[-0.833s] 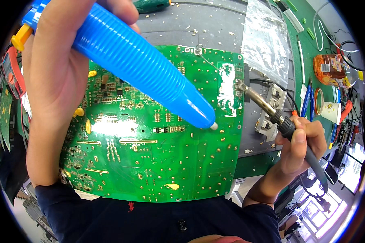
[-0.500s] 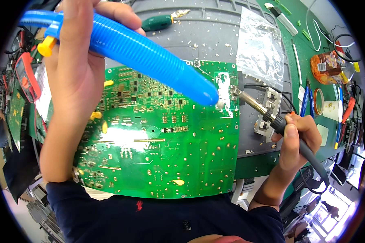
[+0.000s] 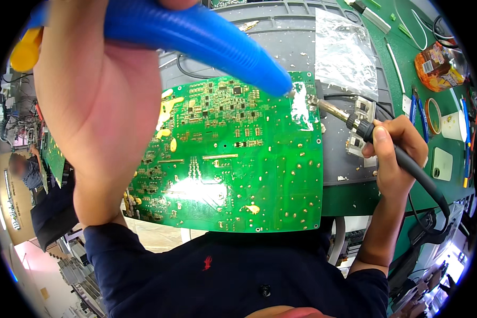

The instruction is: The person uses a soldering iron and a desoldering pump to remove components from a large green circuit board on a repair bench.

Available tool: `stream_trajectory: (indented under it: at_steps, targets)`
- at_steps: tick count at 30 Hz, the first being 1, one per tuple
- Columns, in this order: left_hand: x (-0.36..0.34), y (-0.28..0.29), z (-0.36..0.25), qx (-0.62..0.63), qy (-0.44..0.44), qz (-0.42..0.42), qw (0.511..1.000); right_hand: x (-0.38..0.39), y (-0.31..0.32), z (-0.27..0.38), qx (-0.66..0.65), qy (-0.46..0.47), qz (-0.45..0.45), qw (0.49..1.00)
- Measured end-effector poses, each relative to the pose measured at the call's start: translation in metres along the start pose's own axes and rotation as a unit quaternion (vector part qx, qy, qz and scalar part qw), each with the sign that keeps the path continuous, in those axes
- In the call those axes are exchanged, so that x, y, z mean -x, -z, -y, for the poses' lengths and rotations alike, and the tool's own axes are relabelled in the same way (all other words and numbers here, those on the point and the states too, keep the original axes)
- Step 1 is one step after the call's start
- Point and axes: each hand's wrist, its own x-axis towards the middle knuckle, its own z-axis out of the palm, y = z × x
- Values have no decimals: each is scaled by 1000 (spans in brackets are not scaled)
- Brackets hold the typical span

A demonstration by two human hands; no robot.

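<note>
Gripping a blue ribbed tube [image 3: 217,45], apparently a desoldering pump, left hand [image 3: 111,100] wraps its fingers round the barrel, some of them cut off by the upper border; yellow button [image 3: 25,53] at the rear end. Right hand [image 3: 397,153] pinches the dark handle of a soldering iron [image 3: 363,129] between thumb and fingers. Green circuit board [image 3: 270,175] lies between the forearms, its far part over grey mat [image 3: 336,159], its near edge against the dark shirt [image 3: 217,275]; support underneath not visible. Iron tip sits at the right side of white patch [image 3: 300,108], tube nozzle at the upper left of it; whether either touches cannot be told. Risks, as judged: (1) if the iron is hot and lingers, a pad could lift or the laminate scorch; (2) a small slip of either hand could bring tip and nozzle together and soften the plastic; (3) the hot shaft lies near clear plastic bag [image 3: 344,53] and black cable [image 3: 336,96], so a drift away from the body could melt film or insulation; (4) pressing hard on a poorly supported board could rock it, throwing both tools off their spot.
</note>
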Motion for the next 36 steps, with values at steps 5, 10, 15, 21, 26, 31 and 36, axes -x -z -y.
stream_trajectory:
  at_steps: [5,10,15,21,26,31,36]
  targets:
    - [6,-5,25,7,28,-4,1000,2,0,1,-4,2,6,1000]
    - [11,-5,40,6,47,24,999,2,-1,2,-9,-8,-1,1000]
    - [13,-6,43,0,48,49,998,1,-2,2,11,-2,-9,1000]
    - [15,-7,45,0,46,70,996,2,-4,2,30,3,-29,999]
    - [15,-7,45,-3,46,79,996,2,-6,5,38,-6,-37,999]
    - [14,-8,44,-3,43,87,995,2,-6,5,28,-13,-38,999]
    - [14,-9,44,-4,39,88,995,2,-5,4,33,-2,-32,999]
